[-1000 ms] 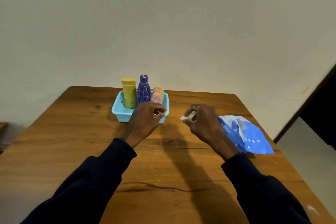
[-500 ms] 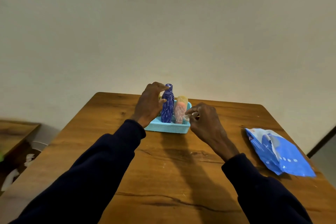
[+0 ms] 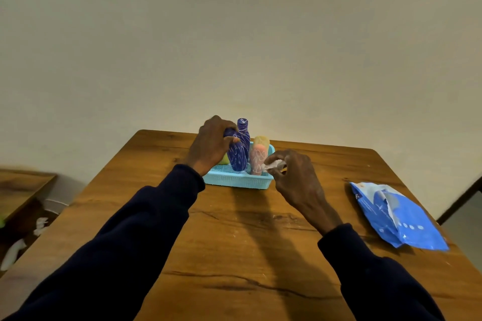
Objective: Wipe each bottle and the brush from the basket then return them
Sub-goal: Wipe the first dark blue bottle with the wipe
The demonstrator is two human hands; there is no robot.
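A light blue basket [image 3: 236, 180] stands at the far middle of the wooden table [image 3: 242, 242]. In it stand a dark blue bottle with white squiggles [image 3: 238, 155], a pink bottle [image 3: 257, 160] and a pale yellow item [image 3: 261, 140] behind the pink one. My left hand [image 3: 210, 146] curls round the blue bottle's upper part. A yellow bottle [image 3: 224, 159] shows only as a sliver below that hand. Just right of the basket's front corner, my right hand [image 3: 294, 177] pinches a small white wipe [image 3: 273, 165]. I cannot make out a brush.
A blue wipe packet [image 3: 396, 214] lies flat near the table's right edge. A lower wooden surface [image 3: 23, 185] sits to the left, with white scraps [image 3: 15, 253] on the floor beside it. A plain wall rises right behind the table.
My left hand has gone from in front of the basket up to the blue bottle and closed round it. My right hand keeps the wipe. My view has swung left.
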